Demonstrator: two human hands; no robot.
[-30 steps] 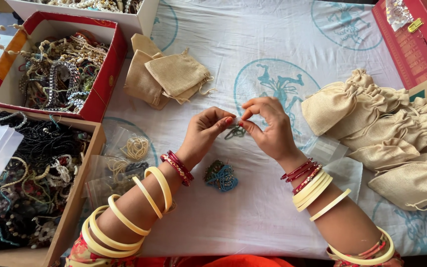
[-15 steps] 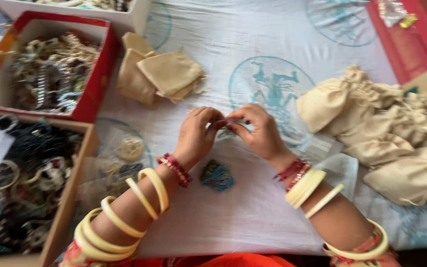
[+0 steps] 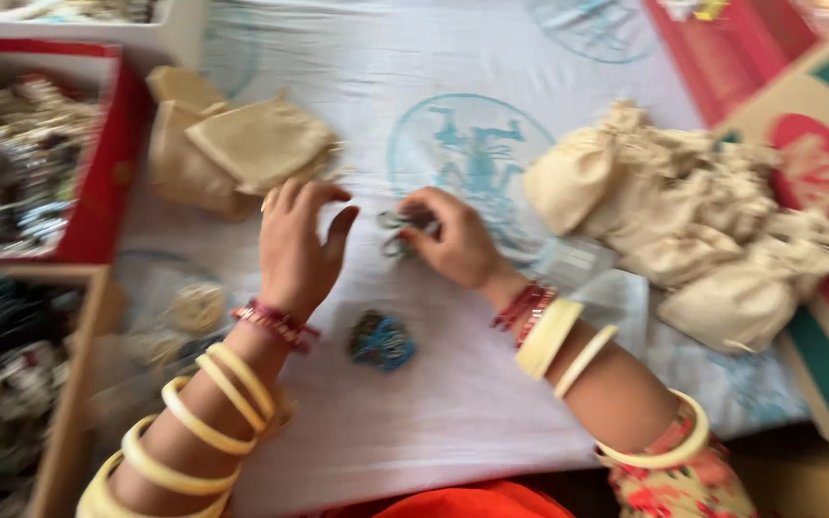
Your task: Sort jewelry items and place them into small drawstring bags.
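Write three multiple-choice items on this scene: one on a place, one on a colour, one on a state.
1. Where does the pile of cloth pouches lie?
A. right of the hands
B. in the red box
C. on the floor

2. What colour is the small beaded bundle near the wrists?
A. yellow
B. blue-green
C. white

3. How is the left hand held?
A. clenched in a fist
B. fingers spread, holding nothing
C. gripping a pouch

Answers: 1 A, the pouches sit right of the right hand. 2 B, it looks blue-green. 3 B, its fingers are open above the cloth.

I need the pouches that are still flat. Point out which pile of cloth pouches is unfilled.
The flat beige pouches beyond the left hand; those at right bulge.
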